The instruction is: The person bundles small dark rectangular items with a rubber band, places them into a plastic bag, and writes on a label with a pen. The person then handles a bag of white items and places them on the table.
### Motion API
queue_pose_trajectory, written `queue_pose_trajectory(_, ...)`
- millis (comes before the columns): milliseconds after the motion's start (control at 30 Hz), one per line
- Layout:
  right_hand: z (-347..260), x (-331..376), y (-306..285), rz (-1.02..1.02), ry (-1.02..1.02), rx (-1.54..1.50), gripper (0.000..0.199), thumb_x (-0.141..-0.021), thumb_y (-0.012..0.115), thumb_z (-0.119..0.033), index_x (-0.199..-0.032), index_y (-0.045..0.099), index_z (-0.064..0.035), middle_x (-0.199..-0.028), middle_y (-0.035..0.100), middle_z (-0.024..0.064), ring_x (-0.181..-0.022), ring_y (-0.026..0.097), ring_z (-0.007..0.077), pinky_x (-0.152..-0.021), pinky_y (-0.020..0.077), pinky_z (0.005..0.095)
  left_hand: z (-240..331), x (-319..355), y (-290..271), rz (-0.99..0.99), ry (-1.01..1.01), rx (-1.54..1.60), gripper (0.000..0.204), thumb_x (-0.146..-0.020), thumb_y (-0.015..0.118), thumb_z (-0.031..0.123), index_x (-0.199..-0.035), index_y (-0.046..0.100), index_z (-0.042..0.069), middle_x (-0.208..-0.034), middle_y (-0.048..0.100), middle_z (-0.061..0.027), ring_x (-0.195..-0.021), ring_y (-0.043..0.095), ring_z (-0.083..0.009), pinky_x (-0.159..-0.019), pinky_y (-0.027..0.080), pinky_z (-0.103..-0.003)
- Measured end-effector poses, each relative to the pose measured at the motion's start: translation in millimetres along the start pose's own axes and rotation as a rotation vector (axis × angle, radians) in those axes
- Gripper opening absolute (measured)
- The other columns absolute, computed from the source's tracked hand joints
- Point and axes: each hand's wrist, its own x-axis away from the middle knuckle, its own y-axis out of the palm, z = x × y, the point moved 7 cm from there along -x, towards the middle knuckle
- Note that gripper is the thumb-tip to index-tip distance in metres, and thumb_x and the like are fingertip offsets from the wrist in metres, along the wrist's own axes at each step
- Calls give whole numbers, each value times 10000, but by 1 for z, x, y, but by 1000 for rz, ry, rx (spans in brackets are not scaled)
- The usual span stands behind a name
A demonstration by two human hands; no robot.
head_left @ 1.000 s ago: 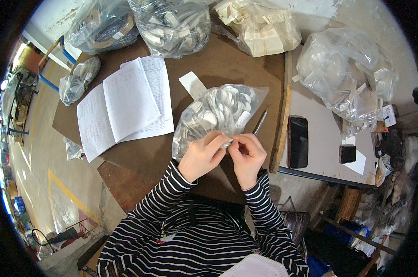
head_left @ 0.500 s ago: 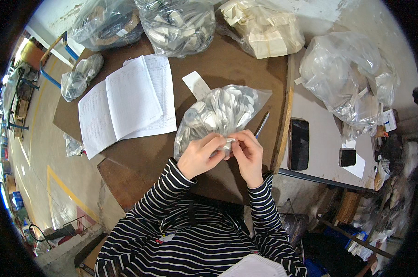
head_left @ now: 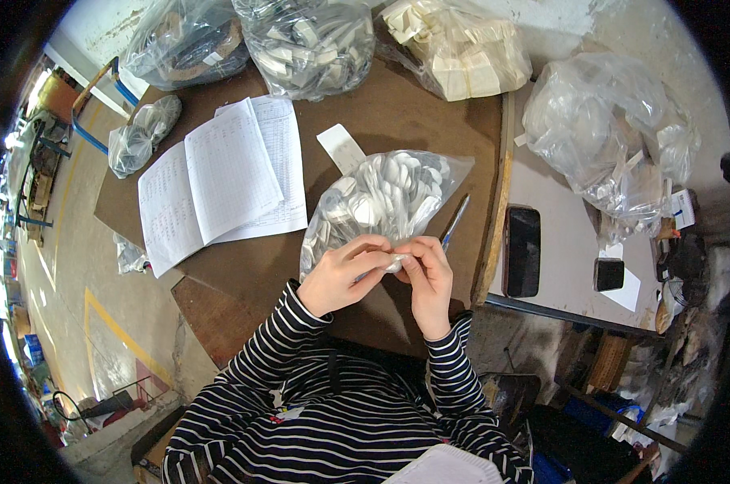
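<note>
On the brown table lies a clear plastic bag (head_left: 381, 198) filled with many whitish, flat, rounded pieces. Its gathered mouth points toward me. My left hand (head_left: 345, 274) pinches that gathered plastic from the left side. From the right, my right hand (head_left: 426, 278) grips the same bunched end with thumb and fingers, close against the left. A bit of twisted plastic shows between the fingertips; whether a tie is there I cannot tell. A white card tag (head_left: 342, 148) sits at the bag's far edge, and a pen (head_left: 457, 223) lies to its right.
An open notebook (head_left: 232, 173) rests on printed sheets at the left. Filled plastic bags (head_left: 307, 48) stand along the back, with another large bag (head_left: 611, 133) at the right. A black phone (head_left: 522, 252) and a small dark device (head_left: 609, 274) lie on the pale side table (head_left: 563, 218).
Both hands have drawn slightly toward me, bringing the bunched end of the bag along. The fingers have shifted on the plastic. The bag's body has barely moved.
</note>
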Motion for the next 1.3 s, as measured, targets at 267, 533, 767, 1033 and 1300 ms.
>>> queue_pose_trajectory(267, 40, 6, 7, 103, 362, -786, 129, -1040, 500, -138, -1127, 569, -73, -1066, 571, 13, -945, 603, 120, -760, 531, 263, 3, 2, 8, 25, -39, 12, 185, -827, 714, -43, -1001, 655, -17, -1132, 656, -128, -945, 704, -246, -813, 582, -323)
queue_pose_trajectory(533, 21, 13, 5, 137, 232, -1232, 207, -937, 548, -300, -952, 580, -96, -1023, 535, 70, -952, 544, 223, -836, 437, 355, -5, 10, -20, 203, -230, 289, 110, -882, 703, 8, -971, 639, -1, -978, 668, -60, -829, 646, -138, -737, 516, -244)
queue_pose_trajectory(767, -39, 6, -60, 26, -134, -1, 123, -871, 546, -29, -848, 659, 15, -939, 635, 130, -911, 602, 266, -886, 458, 354, -22, 16, -78, 624, -315, 640, 72, -982, 633, 102, -980, 583, 50, -840, 570, 39, -730, 503, -52, -657, 400, -187)
queue_pose_trajectory(1033, -70, -30, -17, -33, -471, 638, 378, -856, 710, -41, -1227, 641, -66, -1243, 615, 146, -1167, 581, 344, -1017, 454, 418, -17, 17, -115, 770, -202, 561, 69, -1015, 571, 82, -1073, 545, 53, -980, 506, 24, -910, 475, -65, -850, 381, -205)
queue_pose_trajectory(1300, -61, -83, -1, -5, -662, 941, 83, -859, 649, -52, -934, 681, -66, -920, 682, 86, -929, 648, 283, -1101, 391, 478, 3, 0, -131, 785, -138, 270, 39, -987, 580, 68, -997, 552, 44, -1010, 600, -45, -1042, 553, -159, -979, 396, -292)
